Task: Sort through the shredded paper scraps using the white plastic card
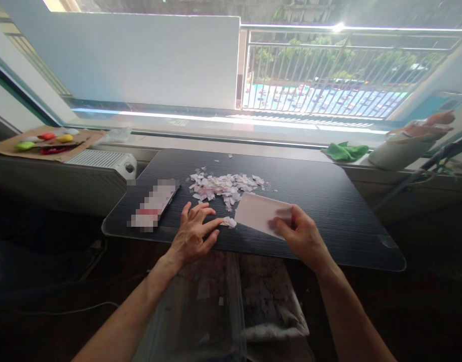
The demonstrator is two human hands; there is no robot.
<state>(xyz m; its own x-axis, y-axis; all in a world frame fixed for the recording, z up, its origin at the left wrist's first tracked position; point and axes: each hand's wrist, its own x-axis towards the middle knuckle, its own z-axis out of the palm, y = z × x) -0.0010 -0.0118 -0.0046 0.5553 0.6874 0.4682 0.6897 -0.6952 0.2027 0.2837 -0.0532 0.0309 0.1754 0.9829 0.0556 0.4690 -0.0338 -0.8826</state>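
Note:
My left hand [196, 232] is open, fingers spread, over the near part of the dark table [306, 181]. Its index fingertip reaches a small clump of paper scraps [228, 222]. In my right hand [304, 236] is a pale, thin rectangular card [259, 213], gripped at its right end between thumb and fingers. The card's left edge tilts down close beside that clump. Just behind, a larger heap of white and pinkish torn paper scraps [219, 187] is spread across the table. Some scraps lie loose around the heap.
Left on the table lies a blurred-out flat object [155, 206]. A clear plastic bag or bin [200, 301] is below the front edge. Beyond are a radiator [102, 163], a board [19, 143] with colourful items, a green cloth [346, 151], a pale container [398, 151] and a window.

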